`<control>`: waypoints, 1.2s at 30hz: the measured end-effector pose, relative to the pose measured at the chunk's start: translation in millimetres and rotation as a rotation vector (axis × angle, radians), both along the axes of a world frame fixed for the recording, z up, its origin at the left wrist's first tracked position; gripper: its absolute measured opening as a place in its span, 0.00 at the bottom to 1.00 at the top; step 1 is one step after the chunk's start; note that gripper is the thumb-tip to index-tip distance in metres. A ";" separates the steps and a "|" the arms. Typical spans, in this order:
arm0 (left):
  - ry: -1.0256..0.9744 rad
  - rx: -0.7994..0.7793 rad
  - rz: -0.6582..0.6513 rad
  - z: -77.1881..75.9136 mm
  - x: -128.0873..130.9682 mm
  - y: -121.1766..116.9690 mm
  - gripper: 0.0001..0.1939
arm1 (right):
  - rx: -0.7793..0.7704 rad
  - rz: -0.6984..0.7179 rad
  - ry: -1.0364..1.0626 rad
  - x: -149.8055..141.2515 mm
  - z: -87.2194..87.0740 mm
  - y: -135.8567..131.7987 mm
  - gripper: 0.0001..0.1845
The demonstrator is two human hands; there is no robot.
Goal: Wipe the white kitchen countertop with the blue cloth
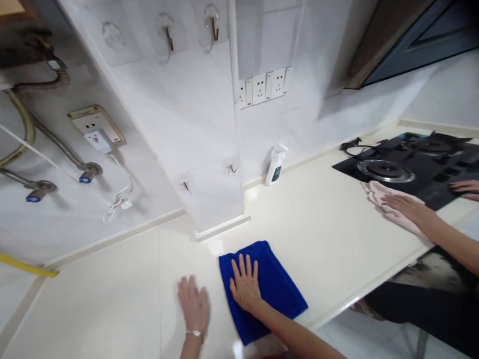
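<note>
White walls point(202, 129) stood behind a glossy cream countertop point(325, 224) in the head view. On its near side, a flat, dark blue rectangular cloth point(279, 279) lay beneath the right hand point(245, 286), whose fingers were spread open over its left part. Just left of it, the blurred left hand point(193, 305) had its fingers extended; whether it touched the surface, I cannot tell. A white plastic spray bottle point(275, 167) stood farther back. At right, a co-worker's hand point(407, 208) rested on a pale pink cloth point(392, 214) beside a black glass hob point(422, 162).
</note>
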State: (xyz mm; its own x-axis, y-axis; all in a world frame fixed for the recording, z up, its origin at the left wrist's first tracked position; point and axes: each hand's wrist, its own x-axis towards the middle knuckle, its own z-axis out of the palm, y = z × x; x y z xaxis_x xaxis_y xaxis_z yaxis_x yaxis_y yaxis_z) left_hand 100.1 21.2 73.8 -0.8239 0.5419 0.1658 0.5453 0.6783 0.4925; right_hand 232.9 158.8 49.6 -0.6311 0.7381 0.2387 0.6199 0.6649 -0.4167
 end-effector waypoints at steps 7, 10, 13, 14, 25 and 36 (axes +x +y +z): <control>-0.009 0.122 -0.554 -17.7 109.4 84.0 0.29 | -0.298 0.065 0.485 80.0 -2.8 37.6 0.24; 0.069 -0.005 -0.670 -26.7 127.6 87.4 0.31 | -0.125 -0.172 0.577 149.9 -15.7 57.6 0.20; 0.129 -0.102 -0.741 -26.1 118.8 80.2 0.34 | 0.017 -0.257 0.499 203.4 -34.0 63.7 0.19; 0.141 -0.125 -0.753 -24.0 110.4 75.7 0.34 | 0.061 -0.260 0.473 214.4 -40.6 63.4 0.18; 0.202 -0.299 -0.305 -16.0 -33.7 -44.7 0.28 | 0.237 -0.264 0.258 217.3 -58.1 54.1 0.16; 0.103 -0.357 -0.080 5.4 -112.7 20.3 0.32 | 0.235 -0.307 0.256 206.7 -40.4 52.7 0.18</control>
State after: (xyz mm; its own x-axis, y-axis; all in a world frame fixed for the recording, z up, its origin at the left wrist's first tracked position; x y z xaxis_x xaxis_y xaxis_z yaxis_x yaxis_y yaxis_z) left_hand -12.5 41.5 79.2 -0.7657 0.6423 0.0345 0.6376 0.7508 0.1725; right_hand 439.5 211.6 9.2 -0.2908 0.7891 0.5411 0.6997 0.5611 -0.4423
